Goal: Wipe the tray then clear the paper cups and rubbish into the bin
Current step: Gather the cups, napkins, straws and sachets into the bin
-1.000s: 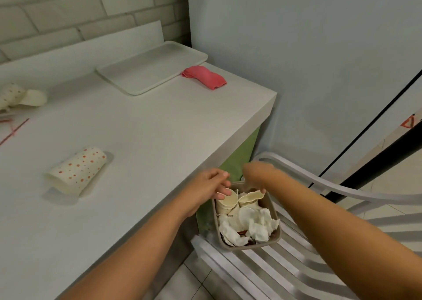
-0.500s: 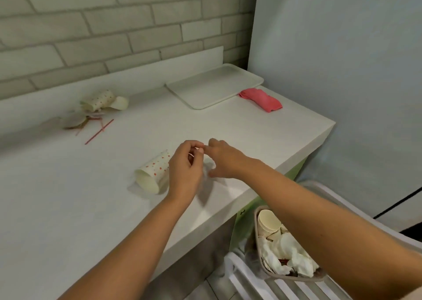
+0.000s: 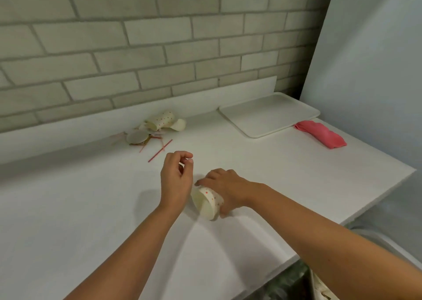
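Two bare forearms reach in from the near edge over the white bench (image 3: 68, 208), and at the near right corner, below the bench edge, a sliver of the bin (image 3: 312, 283) shows with white scraps inside. Toward the middle of the bench a dotted paper cup (image 3: 206, 202) lies on its side, its open mouth turned to the near left. The right hand (image 3: 225, 186) comes over it from the right, fingers wrapped across its top and thumb tucked at its near side, grasping the cup against the bench. The left hand (image 3: 177, 178) hovers just left of the cup, apart from it, with fingers curled and the thumb tip meeting the forefinger; whether anything small is pinched there I cannot tell. Farther on and a little left, a thin red stick (image 3: 160, 150) lies on the bench. Beyond it sits a small heap of rubbish: a round lid (image 3: 137, 137), a second dotted cup (image 3: 161, 120) on its side, and a plain cup (image 3: 179, 125) touching it on the right. At the far right the white tray (image 3: 269, 114) lies flat on the bench, with a folded pink cloth (image 3: 320, 134) just beside its right edge. A grey brick wall (image 3: 159, 37) stands behind the bench.
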`<move>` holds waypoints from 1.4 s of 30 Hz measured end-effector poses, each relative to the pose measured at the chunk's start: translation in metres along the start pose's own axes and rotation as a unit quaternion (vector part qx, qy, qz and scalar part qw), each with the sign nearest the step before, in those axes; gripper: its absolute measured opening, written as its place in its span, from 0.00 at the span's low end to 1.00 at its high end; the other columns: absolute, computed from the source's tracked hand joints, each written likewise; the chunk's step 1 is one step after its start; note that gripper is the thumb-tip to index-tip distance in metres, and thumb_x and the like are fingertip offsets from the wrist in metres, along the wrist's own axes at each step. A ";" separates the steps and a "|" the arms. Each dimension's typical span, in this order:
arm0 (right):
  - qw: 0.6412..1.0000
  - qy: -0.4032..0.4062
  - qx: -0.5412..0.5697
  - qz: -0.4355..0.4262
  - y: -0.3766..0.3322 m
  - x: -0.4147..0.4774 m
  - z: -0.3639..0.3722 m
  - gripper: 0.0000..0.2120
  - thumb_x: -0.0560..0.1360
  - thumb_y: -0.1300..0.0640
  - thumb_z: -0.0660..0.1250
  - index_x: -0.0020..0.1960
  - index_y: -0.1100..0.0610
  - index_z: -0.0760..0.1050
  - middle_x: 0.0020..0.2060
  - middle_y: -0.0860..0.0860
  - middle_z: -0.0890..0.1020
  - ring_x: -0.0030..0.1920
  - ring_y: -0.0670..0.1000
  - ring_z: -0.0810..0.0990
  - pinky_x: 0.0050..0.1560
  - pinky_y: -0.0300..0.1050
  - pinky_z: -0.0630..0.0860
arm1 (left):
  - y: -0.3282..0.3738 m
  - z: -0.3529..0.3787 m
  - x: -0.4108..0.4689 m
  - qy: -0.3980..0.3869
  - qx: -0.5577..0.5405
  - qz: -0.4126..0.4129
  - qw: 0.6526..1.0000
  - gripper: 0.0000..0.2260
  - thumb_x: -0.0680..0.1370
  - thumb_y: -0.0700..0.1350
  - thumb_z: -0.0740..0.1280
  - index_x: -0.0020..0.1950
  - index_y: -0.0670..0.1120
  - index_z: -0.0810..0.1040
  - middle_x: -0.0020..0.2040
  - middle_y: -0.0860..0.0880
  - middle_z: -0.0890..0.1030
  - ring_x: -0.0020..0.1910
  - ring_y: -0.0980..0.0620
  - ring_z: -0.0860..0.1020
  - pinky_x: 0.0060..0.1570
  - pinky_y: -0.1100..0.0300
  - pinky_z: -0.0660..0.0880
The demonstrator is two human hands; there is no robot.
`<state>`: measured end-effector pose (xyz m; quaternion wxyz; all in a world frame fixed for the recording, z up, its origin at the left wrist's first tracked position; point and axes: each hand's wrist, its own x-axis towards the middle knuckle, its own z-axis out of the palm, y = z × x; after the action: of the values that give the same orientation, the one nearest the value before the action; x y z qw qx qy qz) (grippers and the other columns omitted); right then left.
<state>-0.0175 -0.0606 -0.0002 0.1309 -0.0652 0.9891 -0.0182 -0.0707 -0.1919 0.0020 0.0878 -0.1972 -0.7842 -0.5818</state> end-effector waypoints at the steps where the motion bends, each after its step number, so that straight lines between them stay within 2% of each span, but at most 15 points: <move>1: 1.000 -0.005 0.000 0.002 -0.002 0.005 -0.001 0.44 0.63 0.51 0.76 0.73 0.47 0.57 0.63 0.49 0.68 0.66 0.53 0.64 0.60 0.48 0.63 | -0.005 -0.005 0.006 -0.001 0.005 -0.005 1.000 0.05 0.78 0.38 0.62 0.48 0.47 0.76 0.47 0.52 0.74 0.38 0.63 0.73 0.38 0.77 0.68; 6: 0.999 -0.003 0.042 0.019 -0.011 0.032 -0.010 0.35 0.65 0.53 0.75 0.67 0.50 0.63 0.57 0.48 0.72 0.58 0.53 0.73 0.50 0.45 0.62 | -0.032 -0.029 0.037 -0.011 0.029 -0.015 0.999 0.05 0.79 0.38 0.61 0.49 0.46 0.76 0.50 0.49 0.74 0.41 0.60 0.73 0.39 0.79 0.68; 10: 0.994 0.010 0.100 0.046 -0.016 0.045 -0.023 0.36 0.65 0.54 0.75 0.68 0.52 0.62 0.59 0.50 0.72 0.58 0.54 0.73 0.54 0.46 0.64 | -0.054 -0.041 0.062 -0.026 0.039 -0.021 0.999 0.05 0.79 0.38 0.61 0.49 0.44 0.77 0.50 0.47 0.74 0.41 0.60 0.73 0.37 0.80 0.67; 12: 0.991 0.021 0.120 0.055 -0.018 0.051 -0.028 0.35 0.65 0.55 0.75 0.67 0.52 0.63 0.58 0.50 0.72 0.58 0.54 0.73 0.52 0.45 0.63 | -0.062 -0.045 0.075 -0.036 0.047 -0.031 0.998 0.05 0.78 0.38 0.61 0.48 0.44 0.76 0.51 0.46 0.75 0.40 0.60 0.73 0.36 0.79 0.67; 15: 0.987 0.028 0.139 0.070 -0.015 0.060 -0.034 0.35 0.64 0.57 0.75 0.66 0.51 0.63 0.58 0.49 0.72 0.57 0.54 0.74 0.50 0.43 0.64 | -0.072 -0.045 0.093 -0.054 0.060 -0.056 0.995 0.04 0.78 0.38 0.62 0.48 0.44 0.76 0.52 0.45 0.74 0.42 0.55 0.72 0.39 0.75 0.67; 18: 0.985 0.047 0.145 0.081 -0.010 0.070 -0.042 0.35 0.65 0.53 0.75 0.67 0.53 0.63 0.58 0.50 0.73 0.56 0.54 0.75 0.49 0.44 0.69 | -0.079 -0.041 0.112 -0.082 0.069 -0.103 0.989 0.03 0.78 0.40 0.62 0.51 0.44 0.74 0.55 0.46 0.71 0.47 0.53 0.71 0.48 0.66 0.66; 22: 0.978 0.090 0.159 0.104 0.004 0.088 -0.052 0.38 0.67 0.48 0.74 0.71 0.53 0.60 0.61 0.51 0.73 0.59 0.53 0.74 0.48 0.42 0.70 | -0.094 -0.027 0.145 -0.098 0.069 -0.172 0.978 0.10 0.77 0.42 0.64 0.58 0.42 0.75 0.57 0.46 0.71 0.53 0.49 0.72 0.51 0.59 0.68; 24: 0.977 0.095 0.159 0.105 0.012 0.096 -0.057 0.39 0.67 0.47 0.74 0.71 0.53 0.59 0.62 0.50 0.72 0.59 0.53 0.74 0.48 0.42 0.69 | -0.098 -0.021 0.159 -0.087 0.043 -0.209 0.973 0.11 0.77 0.43 0.63 0.59 0.42 0.75 0.55 0.45 0.75 0.48 0.48 0.75 0.49 0.56 0.72; 27: 0.977 0.099 0.160 0.101 0.026 0.108 -0.061 0.39 0.67 0.46 0.74 0.71 0.52 0.59 0.62 0.50 0.72 0.60 0.53 0.74 0.50 0.42 0.70 | -0.103 -0.013 0.182 -0.051 -0.013 -0.264 0.963 0.11 0.79 0.42 0.61 0.59 0.41 0.74 0.41 0.48 0.75 0.35 0.52 0.72 0.36 0.59 0.69; 29: 0.976 0.094 0.164 0.104 0.034 0.117 -0.063 0.39 0.67 0.46 0.74 0.72 0.52 0.58 0.63 0.49 0.72 0.60 0.53 0.73 0.52 0.44 0.71 | -0.105 -0.009 0.195 -0.033 -0.016 -0.274 0.961 0.11 0.78 0.42 0.60 0.59 0.41 0.74 0.42 0.46 0.76 0.37 0.49 0.73 0.40 0.57 0.71; 31: 0.976 0.088 0.165 0.112 0.044 0.126 -0.062 0.39 0.67 0.47 0.73 0.72 0.52 0.58 0.64 0.49 0.71 0.61 0.53 0.73 0.54 0.45 0.72 | -0.107 -0.002 0.206 -0.006 0.018 -0.241 0.970 0.09 0.78 0.40 0.60 0.56 0.41 0.74 0.51 0.42 0.78 0.44 0.43 0.77 0.48 0.52 0.74; 35: 0.974 0.077 0.176 0.122 0.061 0.145 -0.060 0.40 0.67 0.47 0.73 0.72 0.51 0.57 0.64 0.49 0.71 0.62 0.53 0.72 0.56 0.46 0.73 | -0.107 0.023 0.219 -0.036 0.144 -0.109 0.983 0.07 0.78 0.38 0.62 0.54 0.40 0.76 0.55 0.44 0.71 0.47 0.47 0.74 0.46 0.61 0.70; 37: 0.973 0.071 0.178 0.127 0.068 0.153 -0.056 0.39 0.67 0.47 0.74 0.71 0.51 0.58 0.63 0.49 0.71 0.61 0.53 0.73 0.55 0.47 0.73 | -0.108 0.034 0.227 -0.054 0.176 -0.090 0.979 0.09 0.77 0.38 0.63 0.57 0.41 0.75 0.59 0.43 0.69 0.51 0.45 0.75 0.51 0.60 0.71; 40: 0.972 0.075 0.175 0.138 0.074 0.164 -0.050 0.38 0.67 0.46 0.73 0.70 0.51 0.58 0.62 0.49 0.72 0.60 0.53 0.74 0.53 0.45 0.72 | -0.113 0.049 0.240 -0.107 0.266 -0.054 0.956 0.14 0.78 0.41 0.62 0.64 0.43 0.71 0.65 0.44 0.66 0.61 0.45 0.71 0.62 0.55 0.69; 42: 0.969 0.088 0.173 0.152 0.077 0.170 -0.047 0.37 0.67 0.45 0.72 0.70 0.51 0.58 0.61 0.49 0.72 0.59 0.52 0.74 0.50 0.43 0.71 | -0.113 0.061 0.247 -0.150 0.343 -0.017 0.927 0.18 0.79 0.45 0.61 0.68 0.45 0.66 0.67 0.45 0.65 0.66 0.45 0.66 0.64 0.54 0.67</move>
<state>-0.2020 -0.0058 -0.0026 0.0543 0.1111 0.9769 -0.1743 -0.3358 -0.1109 -0.0254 0.0218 -0.2267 -0.9431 -0.2422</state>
